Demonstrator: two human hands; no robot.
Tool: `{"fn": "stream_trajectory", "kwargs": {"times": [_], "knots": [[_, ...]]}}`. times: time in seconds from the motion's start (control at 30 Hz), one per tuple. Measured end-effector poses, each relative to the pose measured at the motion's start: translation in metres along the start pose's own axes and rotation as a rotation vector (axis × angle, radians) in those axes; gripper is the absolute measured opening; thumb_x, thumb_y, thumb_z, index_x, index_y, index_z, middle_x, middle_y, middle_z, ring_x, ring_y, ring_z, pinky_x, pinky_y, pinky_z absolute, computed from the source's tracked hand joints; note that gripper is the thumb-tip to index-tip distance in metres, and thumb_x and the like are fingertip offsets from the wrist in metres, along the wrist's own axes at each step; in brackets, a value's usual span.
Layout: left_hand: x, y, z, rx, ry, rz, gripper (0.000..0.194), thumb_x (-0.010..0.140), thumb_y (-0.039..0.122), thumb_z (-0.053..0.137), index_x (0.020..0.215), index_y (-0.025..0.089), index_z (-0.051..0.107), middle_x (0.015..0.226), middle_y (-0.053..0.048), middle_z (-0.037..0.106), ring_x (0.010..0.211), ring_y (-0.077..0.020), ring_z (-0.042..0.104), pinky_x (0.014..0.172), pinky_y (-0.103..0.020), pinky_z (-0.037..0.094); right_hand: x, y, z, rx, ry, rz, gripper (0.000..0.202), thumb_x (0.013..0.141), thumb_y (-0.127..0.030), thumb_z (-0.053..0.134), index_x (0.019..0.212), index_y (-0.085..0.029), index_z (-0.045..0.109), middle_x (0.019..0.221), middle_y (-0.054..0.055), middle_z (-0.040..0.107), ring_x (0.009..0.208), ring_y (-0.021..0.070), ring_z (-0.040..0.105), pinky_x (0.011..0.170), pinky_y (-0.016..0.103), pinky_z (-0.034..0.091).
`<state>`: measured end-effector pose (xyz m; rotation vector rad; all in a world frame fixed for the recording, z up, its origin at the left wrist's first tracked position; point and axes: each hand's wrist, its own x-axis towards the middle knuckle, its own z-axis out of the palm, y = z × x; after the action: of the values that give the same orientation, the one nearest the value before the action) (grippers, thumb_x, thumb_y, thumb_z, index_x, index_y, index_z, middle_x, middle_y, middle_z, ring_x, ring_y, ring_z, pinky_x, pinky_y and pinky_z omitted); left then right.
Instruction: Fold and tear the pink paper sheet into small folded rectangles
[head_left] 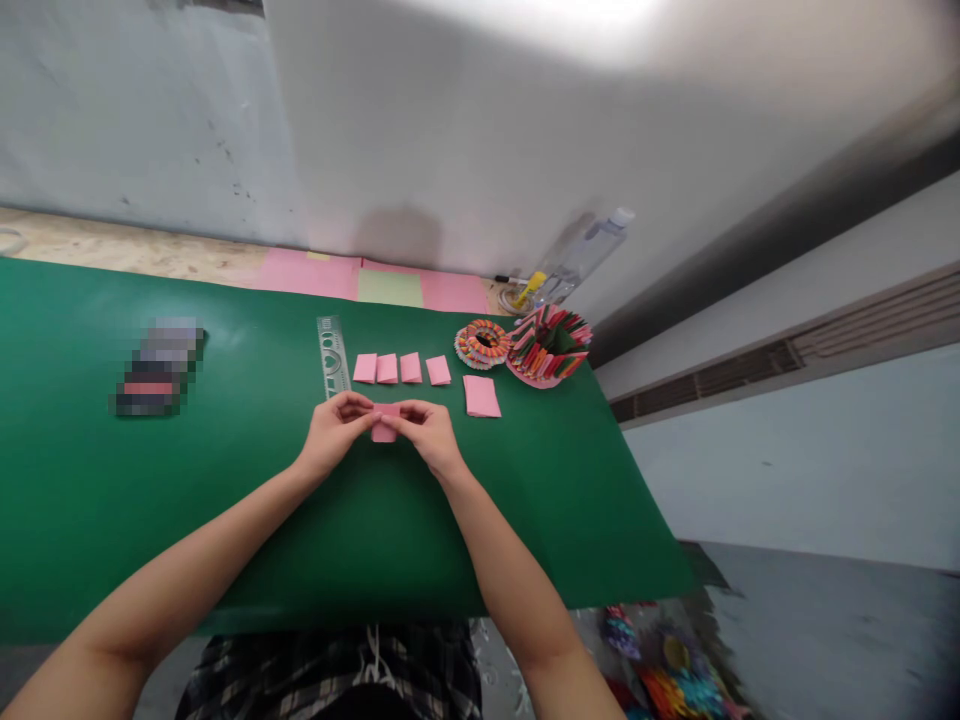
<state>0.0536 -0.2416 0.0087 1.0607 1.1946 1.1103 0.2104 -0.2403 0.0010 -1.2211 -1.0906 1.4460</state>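
Observation:
A small pink paper (385, 428) is held just above the green table, between my two hands. My left hand (335, 430) pinches its left edge, and my right hand (427, 432) pinches its right edge, with both thumbs on the near face. Beyond them lie several folded pink papers (410, 368) in a row. A pile of pink paper (481, 397) rests to the right of my right hand. The clear ruler (332, 350) with cut-out shapes lies just past my left hand.
Green table (247, 540) against a wall. A blurred dark object (160, 368) lies left. Ring-shaped folded paper (484, 344), a paper-filled bowl shape (551, 347) and a clear bottle (589, 255) stand back right. Pink sheets (311, 272) line the back edge. Colourful items (679, 680) are below, right.

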Motion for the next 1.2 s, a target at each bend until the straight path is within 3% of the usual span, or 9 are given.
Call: {"fn": "stream_trajectory", "kwargs": {"times": [0.63, 0.9, 1.1, 1.2], "knots": [[-0.001, 0.001, 0.0, -0.002, -0.025, 0.0, 0.037, 0.056, 0.039, 0.08, 0.077, 0.016, 0.06, 0.073, -0.003, 0.068, 0.072, -0.0179, 0.066, 0.073, -0.033, 0.053, -0.001, -0.004, -0.003, -0.045, -0.014, 0.013, 0.035, 0.054, -0.042, 0.08, 0.075, -0.015, 0.071, 0.064, 0.003, 0.067, 0.056, 0.0139, 0.058, 0.058, 0.027, 0.047], [-0.001, 0.004, 0.001, -0.064, -0.08, -0.013, 0.036, 0.057, 0.035, 0.08, 0.079, 0.016, 0.059, 0.071, -0.002, 0.067, 0.071, -0.016, 0.065, 0.073, -0.031, 0.052, -0.002, -0.008, -0.005, -0.076, -0.08, 0.007, 0.038, 0.055, -0.038, 0.08, 0.085, -0.016, 0.07, 0.052, -0.004, 0.059, 0.05, 0.0102, 0.052, 0.054, 0.024, 0.044], [-0.002, 0.01, -0.001, -0.071, -0.078, -0.032, 0.036, 0.059, 0.034, 0.079, 0.082, 0.016, 0.058, 0.069, -0.001, 0.067, 0.067, -0.0156, 0.066, 0.072, -0.031, 0.053, -0.003, -0.013, -0.009, -0.053, -0.217, -0.047, 0.034, 0.062, -0.035, 0.076, 0.091, -0.019, 0.068, 0.072, 0.0, 0.067, 0.066, 0.0133, 0.061, 0.069, 0.028, 0.049], [-0.001, 0.012, -0.001, -0.093, -0.08, -0.03, 0.039, 0.059, 0.033, 0.079, 0.085, 0.015, 0.056, 0.069, 0.0, 0.066, 0.067, -0.0156, 0.066, 0.07, -0.031, 0.054, -0.003, -0.014, -0.013, -0.044, -0.214, -0.06, 0.031, 0.063, -0.035, 0.076, 0.088, -0.019, 0.066, 0.079, 0.001, 0.067, 0.073, 0.0146, 0.062, 0.073, 0.03, 0.05]]}}
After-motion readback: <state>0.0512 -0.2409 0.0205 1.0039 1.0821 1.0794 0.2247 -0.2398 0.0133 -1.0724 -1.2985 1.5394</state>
